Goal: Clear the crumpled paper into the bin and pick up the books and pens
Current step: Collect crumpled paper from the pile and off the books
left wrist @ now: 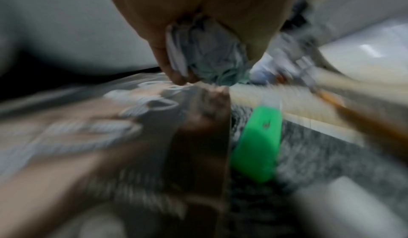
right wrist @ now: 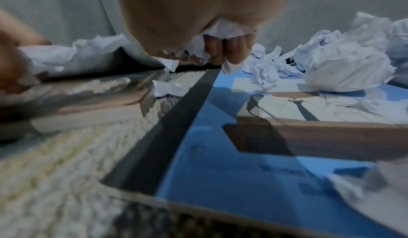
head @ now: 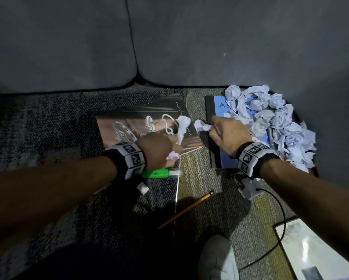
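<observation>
My left hand (head: 174, 151) grips a crumpled paper ball (left wrist: 205, 53) in its palm, over the near right corner of a glossy brown book (head: 141, 126). A second crumpled piece (head: 182, 126) lies on that book at my left fingertips. My right hand (head: 211, 128) pinches another crumpled paper (head: 200, 126), also seen in the right wrist view (right wrist: 223, 28), above the dark spine of a blue book (right wrist: 232, 163). A heap of crumpled paper (head: 274, 120) covers the blue book's far right side, with a dark pen (head: 270, 136) in it.
On the carpet lie a green highlighter (head: 159, 173), a small white eraser (head: 143, 187) and a yellow pencil (head: 186, 209). Another book (head: 315, 253) sits at the lower right beside a black cable (head: 282, 225). A grey sofa (head: 169, 41) closes off the back. My socked foot (head: 218, 257) is near.
</observation>
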{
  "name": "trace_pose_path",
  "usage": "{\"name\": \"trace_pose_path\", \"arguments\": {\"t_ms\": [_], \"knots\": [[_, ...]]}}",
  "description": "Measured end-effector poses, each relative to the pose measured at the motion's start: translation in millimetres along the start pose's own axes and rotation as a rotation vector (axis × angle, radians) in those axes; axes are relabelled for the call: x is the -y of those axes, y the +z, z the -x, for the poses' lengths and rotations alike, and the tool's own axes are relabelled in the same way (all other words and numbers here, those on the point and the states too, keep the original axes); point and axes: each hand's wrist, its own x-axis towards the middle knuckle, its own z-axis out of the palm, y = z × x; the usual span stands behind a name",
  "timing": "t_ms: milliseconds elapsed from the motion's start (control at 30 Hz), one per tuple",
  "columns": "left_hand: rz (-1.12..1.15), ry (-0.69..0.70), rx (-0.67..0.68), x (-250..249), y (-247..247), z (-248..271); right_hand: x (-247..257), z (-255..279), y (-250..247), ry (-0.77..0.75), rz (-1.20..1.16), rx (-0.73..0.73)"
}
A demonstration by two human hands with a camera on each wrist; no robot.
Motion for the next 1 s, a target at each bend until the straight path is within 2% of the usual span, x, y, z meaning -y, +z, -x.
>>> {"name": "trace_pose_path", "arguments": {"t_ms": [100,133,200,333,500,567,633,733,867,1000], "knots": [[0.273,-0.087,-0.156,17,5,19,4,2,-5,0.076,-0.063,-0.078],[0.320,-0.097,-0.155,19,6,24,6,-1,-4,0.079,-0.062,-0.067],[0.394,-0.123,-0.155,21,8,30,11,-8,-1,0.035,-0.046,-0.023],[0.549,-0.199,-0.259,24,-2,41,18,-25,8,-0.034,0.067,0.129],[0.612,-0.225,-0.297,42,-18,66,29,-33,10,-0.010,0.137,0.212],[0.643,-0.236,-0.378,52,-26,82,36,-35,6,-0.021,0.173,0.252],[0.681,-0.288,-0.451,61,-33,102,38,-34,-2,-0.002,0.107,0.221],[0.721,-0.381,-0.594,76,-52,144,41,-39,-18,-0.032,-0.024,0.054],[0.950,-0.533,-0.775,110,-91,221,90,-58,-57,-0.186,-0.079,-0.006],[0.957,-0.633,-1.097,163,-137,301,199,-73,-118,-0.413,-0.213,-0.011]]}}
